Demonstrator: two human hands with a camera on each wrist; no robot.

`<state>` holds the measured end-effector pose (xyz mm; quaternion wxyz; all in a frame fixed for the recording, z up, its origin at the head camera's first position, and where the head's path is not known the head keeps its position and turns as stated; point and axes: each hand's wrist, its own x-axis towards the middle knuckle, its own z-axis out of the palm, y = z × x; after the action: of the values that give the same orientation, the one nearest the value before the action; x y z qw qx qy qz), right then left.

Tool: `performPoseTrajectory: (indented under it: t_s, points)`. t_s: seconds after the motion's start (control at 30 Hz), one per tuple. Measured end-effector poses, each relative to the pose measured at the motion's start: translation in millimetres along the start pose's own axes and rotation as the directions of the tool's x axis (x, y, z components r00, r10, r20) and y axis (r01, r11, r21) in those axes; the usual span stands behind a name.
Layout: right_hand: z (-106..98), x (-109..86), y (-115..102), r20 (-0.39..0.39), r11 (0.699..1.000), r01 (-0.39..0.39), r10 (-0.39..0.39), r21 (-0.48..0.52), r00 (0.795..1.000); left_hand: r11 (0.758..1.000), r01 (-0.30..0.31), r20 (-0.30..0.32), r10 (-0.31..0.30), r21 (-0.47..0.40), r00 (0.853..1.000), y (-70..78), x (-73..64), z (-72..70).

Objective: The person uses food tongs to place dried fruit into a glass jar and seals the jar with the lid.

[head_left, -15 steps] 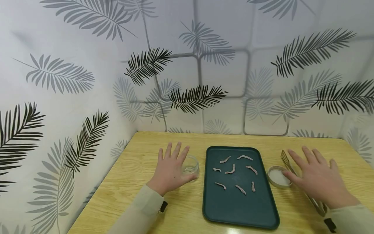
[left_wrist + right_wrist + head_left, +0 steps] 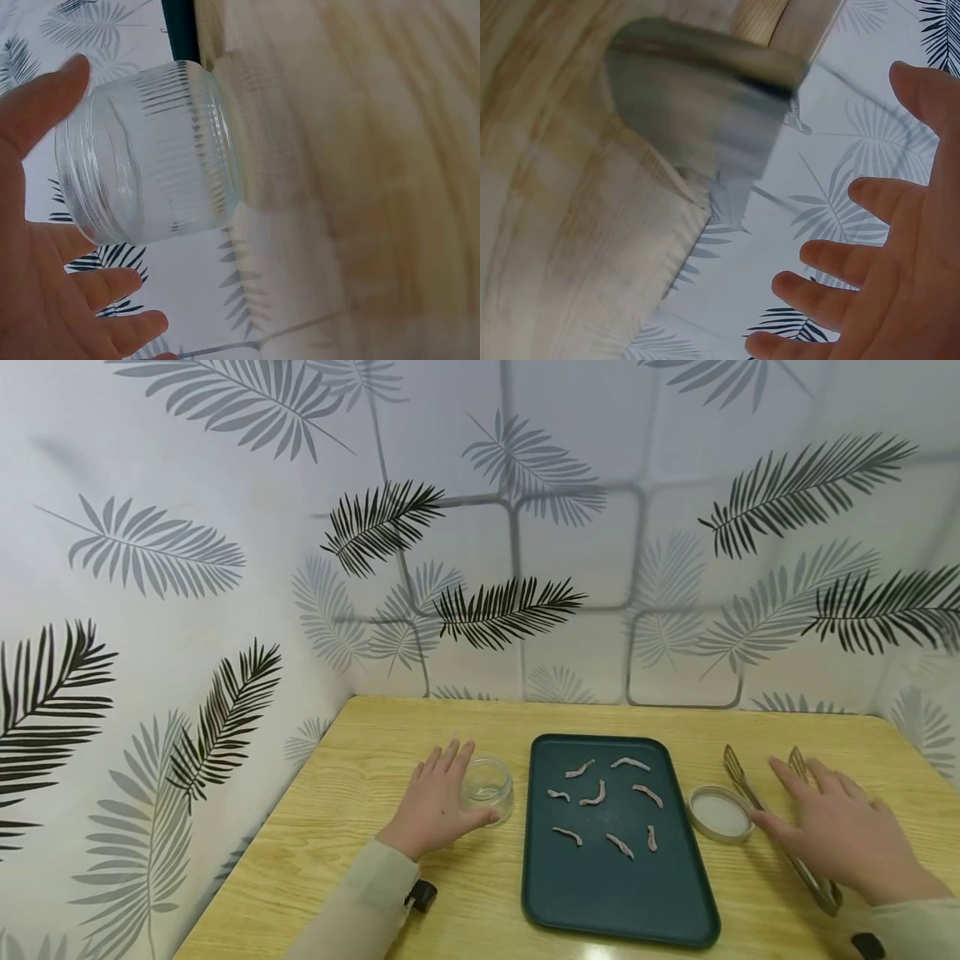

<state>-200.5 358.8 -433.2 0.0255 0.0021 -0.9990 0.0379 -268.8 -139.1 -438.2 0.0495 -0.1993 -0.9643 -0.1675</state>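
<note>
"Glass jar, upright on the wood, just below the middle of the head view; take me up from the bottom edge."

"Pale sleeves first, lower left of centre and lower right corner, with a small black object at each wrist; between them the table, yellowish wood with wavy grain, catching a bright patch of light at the bottom of the frame."

"And the hands?"

"Right hand, lower right, wide, its fingers apart above the slanting steel tongs; left hand, at the jar's left side, wide too, thumb well away from the fingers; whether it touches the glass, I cannot tell."

"What lies between them?"

"Dark green tray, right of centre, bearing eight thin, pale, bent pieces; beside its right edge a shallow round lid, near the right thumb."

"Further back?"

"Straight far table edge, then a wall filling the upper half, off-white, greyer towards the top; black and grey fronds and rounded grey outlines cover it; a second wall fills the left side, patterned with fronds too."
</note>
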Motion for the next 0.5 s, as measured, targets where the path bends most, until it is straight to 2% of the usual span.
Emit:
performPoseTrajectory:
  t_s: [0.1,0.2,0.3,0.37,0.5]
  points:
    - [3,-0.3,7,0.038,1.000,-0.020,0.020,0.011,0.999,0.992,0.026,0.028,-0.022,-0.127,0.999,-0.7,2.6,2.5]
    - [5,-0.8,11,0.066,0.999,-0.035,0.033,0.026,0.997,0.959,0.068,0.070,-0.050,-0.275,0.996,-0.8,5.6,5.7]
    - [5,-1.0,14,0.084,0.998,-0.048,0.044,0.050,0.995,0.905,0.131,0.125,-0.087,-0.405,0.988,-2.2,8.9,10.3]
    - [5,-0.5,14,0.111,0.995,-0.065,0.057,0.073,0.992,0.861,0.167,0.156,-0.104,-0.481,0.982,-4.5,11.1,14.0]
    - [4,0.4,14,0.168,0.989,-0.105,0.087,0.104,0.982,0.777,0.199,0.186,-0.107,-0.597,0.977,-9.4,14.0,18.8]
